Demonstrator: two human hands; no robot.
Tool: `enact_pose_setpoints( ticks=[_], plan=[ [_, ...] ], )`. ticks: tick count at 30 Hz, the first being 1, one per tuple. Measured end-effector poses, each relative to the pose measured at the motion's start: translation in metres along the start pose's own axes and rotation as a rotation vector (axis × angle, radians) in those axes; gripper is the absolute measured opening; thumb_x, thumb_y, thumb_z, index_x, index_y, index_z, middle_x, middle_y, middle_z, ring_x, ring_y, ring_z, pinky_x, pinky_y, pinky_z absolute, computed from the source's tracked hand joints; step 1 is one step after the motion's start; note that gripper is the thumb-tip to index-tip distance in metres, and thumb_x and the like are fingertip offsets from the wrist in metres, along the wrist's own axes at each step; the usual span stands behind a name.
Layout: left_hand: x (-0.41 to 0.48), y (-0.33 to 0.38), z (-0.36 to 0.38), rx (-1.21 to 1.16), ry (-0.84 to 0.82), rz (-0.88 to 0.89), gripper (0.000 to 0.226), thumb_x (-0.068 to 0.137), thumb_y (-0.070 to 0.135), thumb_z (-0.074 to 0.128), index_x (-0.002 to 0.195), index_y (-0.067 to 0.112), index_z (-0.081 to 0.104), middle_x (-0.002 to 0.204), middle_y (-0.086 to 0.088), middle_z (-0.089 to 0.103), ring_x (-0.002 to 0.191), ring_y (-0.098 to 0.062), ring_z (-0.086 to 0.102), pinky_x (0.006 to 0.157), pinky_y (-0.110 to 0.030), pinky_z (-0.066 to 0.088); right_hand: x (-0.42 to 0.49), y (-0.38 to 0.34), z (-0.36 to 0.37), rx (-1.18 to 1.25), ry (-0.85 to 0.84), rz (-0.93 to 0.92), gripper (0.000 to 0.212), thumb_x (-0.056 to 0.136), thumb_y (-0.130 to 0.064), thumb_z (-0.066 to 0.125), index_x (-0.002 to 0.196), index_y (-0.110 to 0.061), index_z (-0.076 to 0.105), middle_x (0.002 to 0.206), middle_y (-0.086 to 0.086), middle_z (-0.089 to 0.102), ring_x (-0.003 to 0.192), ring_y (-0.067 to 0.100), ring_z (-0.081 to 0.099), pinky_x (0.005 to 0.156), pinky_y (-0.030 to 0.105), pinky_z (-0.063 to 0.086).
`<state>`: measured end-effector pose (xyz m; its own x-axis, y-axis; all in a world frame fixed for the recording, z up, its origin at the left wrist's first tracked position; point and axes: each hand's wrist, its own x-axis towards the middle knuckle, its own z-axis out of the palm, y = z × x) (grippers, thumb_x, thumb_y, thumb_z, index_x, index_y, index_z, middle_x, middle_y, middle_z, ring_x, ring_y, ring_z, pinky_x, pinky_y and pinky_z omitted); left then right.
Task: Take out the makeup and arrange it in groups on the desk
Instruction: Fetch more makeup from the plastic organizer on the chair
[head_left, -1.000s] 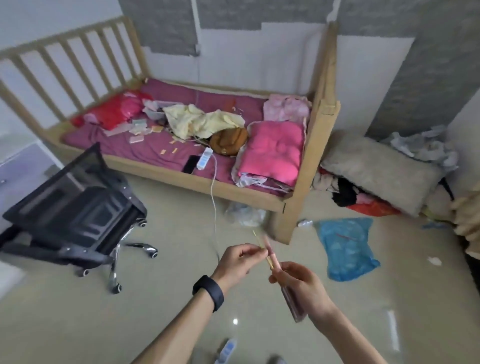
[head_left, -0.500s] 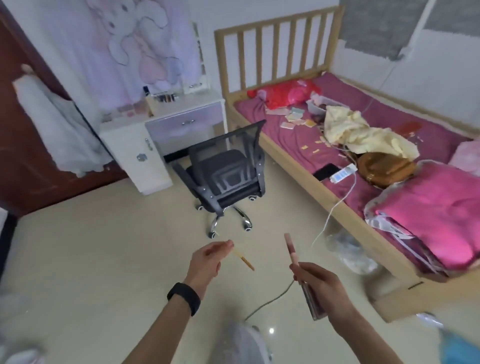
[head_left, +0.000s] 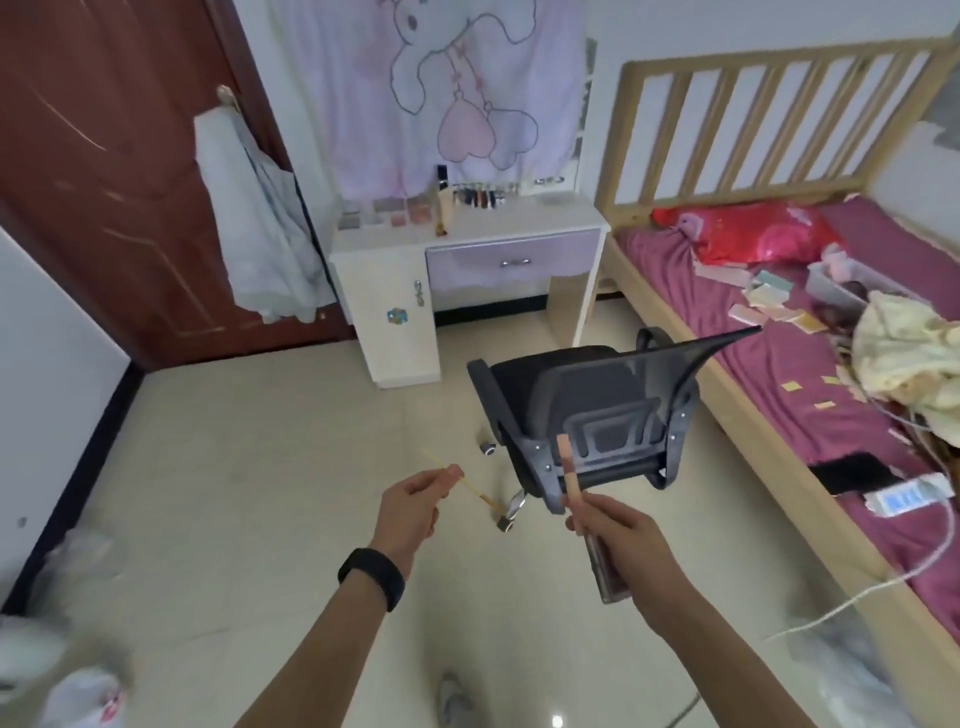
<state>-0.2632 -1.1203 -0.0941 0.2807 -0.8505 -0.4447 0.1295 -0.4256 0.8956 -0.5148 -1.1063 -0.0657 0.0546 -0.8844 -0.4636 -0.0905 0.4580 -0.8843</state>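
Note:
My left hand (head_left: 413, 512) pinches a thin yellow makeup brush (head_left: 470, 488) that slants down to the right. My right hand (head_left: 618, 535) grips a slim pink makeup tube (head_left: 567, 470) that stands upright, along with a dark flat case (head_left: 605, 569) below the fingers. Both hands hover over the floor in front of me, a short gap between them. The white desk (head_left: 519, 221) stands far ahead by the wall. On it lie a row of palettes (head_left: 387, 214) at the left and a row of small bottles (head_left: 478, 196) at the back.
A black mesh office chair (head_left: 597, 410) stands between me and the desk. A wooden bed (head_left: 810, 332) with scattered items runs along the right. A brown door (head_left: 104, 171) with hanging white clothes (head_left: 260, 228) is at the left. Plastic bags (head_left: 78, 691) lie on the floor.
The view has swung left from the bed toward the desk, which is now nearer and centred. My hands have drawn apart, each keeping hold of its makeup.

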Motion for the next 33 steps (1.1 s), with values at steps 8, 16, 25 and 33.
enact_pose_setpoints(
  ticks=[8, 16, 25, 33],
  plan=[
    [0.125, 0.085, -0.061, -0.004, 0.024, -0.025, 0.019, 0.087, 0.035, 0.076, 0.092, 0.018, 0.081, 0.078, 0.005, 0.056, 0.055, -0.013, 0.036, 0.050, -0.023, 0.033, 0.123, -0.073, 0.093, -0.004, -0.090, 0.064, 0.020, 0.095, -0.038, 0.067, 0.099, -0.024, 0.081, 0.093, 0.001, 0.078, 0.081, 0.009, 0.074, 0.058, 0.011, 0.051],
    [0.240, 0.131, -0.079, -0.037, 0.005, -0.059, 0.016, 0.088, 0.034, 0.075, 0.090, 0.020, 0.081, 0.083, 0.002, 0.057, 0.054, -0.011, 0.041, 0.050, -0.023, 0.034, 0.230, -0.111, 0.137, 0.039, -0.106, 0.124, 0.016, 0.094, -0.038, 0.068, 0.091, -0.028, 0.079, 0.099, 0.003, 0.078, 0.075, 0.019, 0.067, 0.063, 0.031, 0.054],
    [0.414, 0.217, -0.062, 0.038, 0.001, -0.077, 0.015, 0.087, 0.036, 0.075, 0.087, 0.022, 0.082, 0.083, 0.003, 0.059, 0.053, -0.009, 0.043, 0.051, -0.022, 0.036, 0.394, -0.186, 0.172, 0.076, -0.043, 0.118, 0.018, 0.092, -0.028, 0.073, 0.101, -0.013, 0.075, 0.093, 0.008, 0.078, 0.085, 0.020, 0.071, 0.097, 0.047, 0.051],
    [0.536, 0.284, -0.075, 0.032, 0.030, -0.103, 0.018, 0.085, 0.037, 0.076, 0.089, 0.020, 0.081, 0.083, 0.003, 0.060, 0.052, -0.010, 0.041, 0.052, -0.023, 0.035, 0.515, -0.262, 0.210, 0.101, -0.066, 0.164, 0.016, 0.087, -0.032, 0.077, 0.097, -0.019, 0.077, 0.092, 0.005, 0.078, 0.100, 0.023, 0.071, 0.091, 0.038, 0.052]
  ],
)
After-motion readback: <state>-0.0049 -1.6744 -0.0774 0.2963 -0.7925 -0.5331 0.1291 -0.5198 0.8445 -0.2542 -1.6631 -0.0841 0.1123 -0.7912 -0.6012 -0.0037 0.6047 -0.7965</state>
